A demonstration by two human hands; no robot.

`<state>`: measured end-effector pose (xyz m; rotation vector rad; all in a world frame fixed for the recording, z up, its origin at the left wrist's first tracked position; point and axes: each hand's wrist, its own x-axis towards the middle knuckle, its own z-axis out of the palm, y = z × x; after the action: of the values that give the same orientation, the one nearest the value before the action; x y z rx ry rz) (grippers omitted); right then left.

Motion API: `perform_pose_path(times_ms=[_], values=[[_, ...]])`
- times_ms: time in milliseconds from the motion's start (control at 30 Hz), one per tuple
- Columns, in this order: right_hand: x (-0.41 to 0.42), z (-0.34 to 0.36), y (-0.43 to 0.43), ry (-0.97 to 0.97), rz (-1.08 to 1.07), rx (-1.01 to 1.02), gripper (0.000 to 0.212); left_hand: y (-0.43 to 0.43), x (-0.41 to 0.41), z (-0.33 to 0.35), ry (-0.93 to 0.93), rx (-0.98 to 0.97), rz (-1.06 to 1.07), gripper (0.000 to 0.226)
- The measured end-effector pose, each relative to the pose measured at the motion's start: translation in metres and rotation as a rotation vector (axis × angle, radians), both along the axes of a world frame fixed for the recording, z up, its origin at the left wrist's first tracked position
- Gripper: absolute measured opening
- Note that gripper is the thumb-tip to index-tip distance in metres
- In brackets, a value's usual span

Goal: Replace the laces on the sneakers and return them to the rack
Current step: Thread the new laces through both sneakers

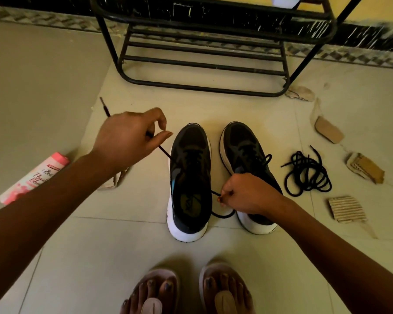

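My left hand [127,138] and right hand [247,193] each pinch an end of one lace [165,152] in the left sneaker [190,177]; the right sneaker [243,146] stands just beside. One spare lace [306,173] lies right, one rack [202,62] far.

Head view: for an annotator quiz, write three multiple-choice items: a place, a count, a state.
1. Where is the loose lace bundle? A right of the sneakers; B on the rack; C under a foot.
2. How many sneakers stand on the floor? A one; B two; C three.
3. What does the left hand do? A lies flat; B pinches a lace; C holds a bottle.
Answers: A, on the floor beside the sneakers; B, two stand side by side; B, the lace runs straight from its grip.
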<state>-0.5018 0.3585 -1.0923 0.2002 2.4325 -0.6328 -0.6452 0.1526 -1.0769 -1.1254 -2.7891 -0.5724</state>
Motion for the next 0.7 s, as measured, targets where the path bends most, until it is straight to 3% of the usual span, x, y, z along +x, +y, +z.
perform_pose_path(times_ms=[167,267,333,467,533,633,700], values=[[-0.002,0.000,0.004,0.171,-0.176,-0.137,0.010,0.000,0.008,-0.028,-0.221,-0.153,-0.341,0.035],[-0.004,0.004,0.006,0.240,-0.320,-0.293,0.006,0.006,0.025,-0.040,-0.395,-0.139,-0.328,0.034],[-0.005,0.006,0.009,0.280,-0.379,-0.356,0.005,0.009,0.027,-0.042,-0.415,-0.119,-0.307,0.024],[-0.007,0.006,0.014,0.332,-0.365,-0.283,0.007,0.011,0.023,-0.035,-0.539,-0.189,-0.255,0.018],[-0.007,0.009,0.017,0.305,-0.317,-0.238,0.007,0.013,0.025,-0.029,-0.837,-0.045,-0.127,0.028],[-0.006,0.020,0.012,0.170,-0.125,-0.288,0.011,0.022,0.034,-0.022,-1.468,0.374,0.197,0.035],[-0.007,0.027,0.001,0.085,0.060,-0.328,0.011,0.030,0.041,-0.021,-1.728,0.611,0.373,0.035]])
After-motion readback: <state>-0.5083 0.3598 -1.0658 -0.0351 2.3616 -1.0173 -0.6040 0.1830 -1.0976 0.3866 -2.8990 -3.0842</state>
